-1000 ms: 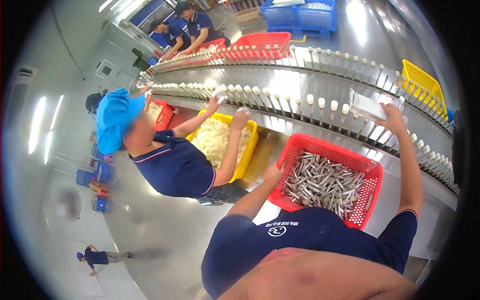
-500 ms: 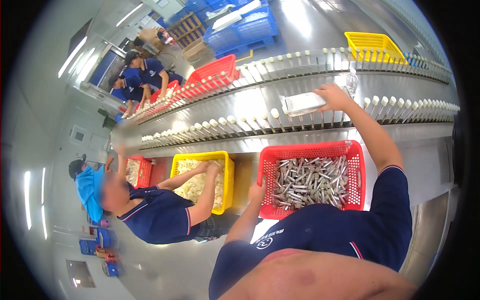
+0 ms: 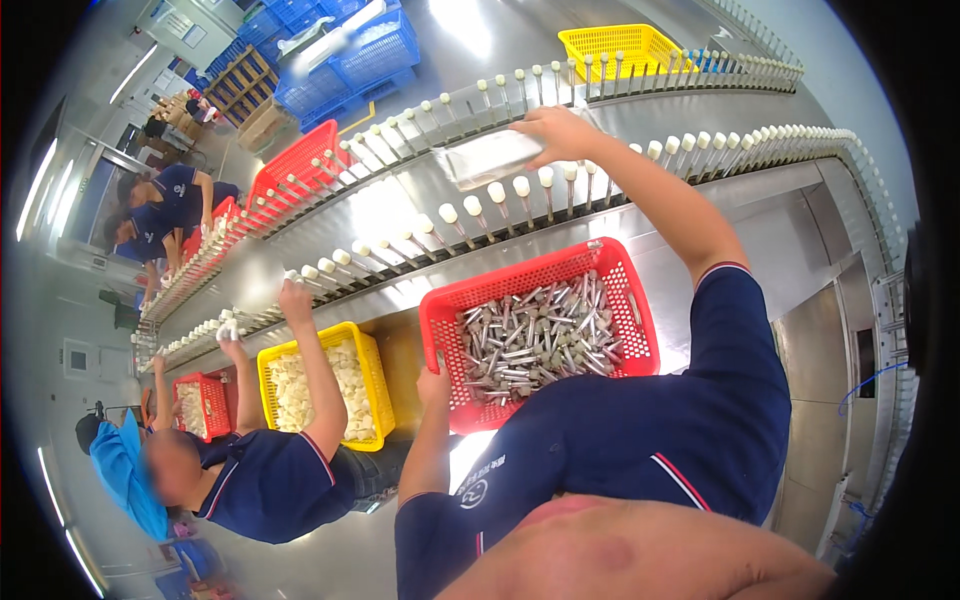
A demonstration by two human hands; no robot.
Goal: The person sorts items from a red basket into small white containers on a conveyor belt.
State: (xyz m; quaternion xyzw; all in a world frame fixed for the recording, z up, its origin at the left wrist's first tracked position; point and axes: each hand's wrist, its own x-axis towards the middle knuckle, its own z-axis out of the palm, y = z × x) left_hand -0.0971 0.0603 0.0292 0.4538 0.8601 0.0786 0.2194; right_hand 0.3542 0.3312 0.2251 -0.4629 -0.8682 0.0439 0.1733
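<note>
My right hand [image 3: 562, 137] is stretched over the metal line, its fingers closed on the near end of a flat, rectangular white pack [image 3: 485, 160] in clear wrap. The pack lies between two rows of upright pins with pale tips. At the left side of a red basket [image 3: 530, 268], my left hand [image 3: 433, 388] grips the basket's edge; part of its fingers is hidden. Inside the basket lies a heap of loose silvery rods with greyish heads [image 3: 540, 335].
To my left, a co-worker in a blue cap [image 3: 125, 470] reaches to the near row of pins [image 3: 425, 225] above a yellow basket [image 3: 375, 385] of cream-coloured pieces. Another yellow basket [image 3: 590, 45] stands beyond the far row. Blue crates [image 3: 375, 60] are stacked behind.
My view has swung, shifting the scene left and up. Both my hands keep their grips. The co-worker's hands have gone from the yellow basket up to the pin row.
</note>
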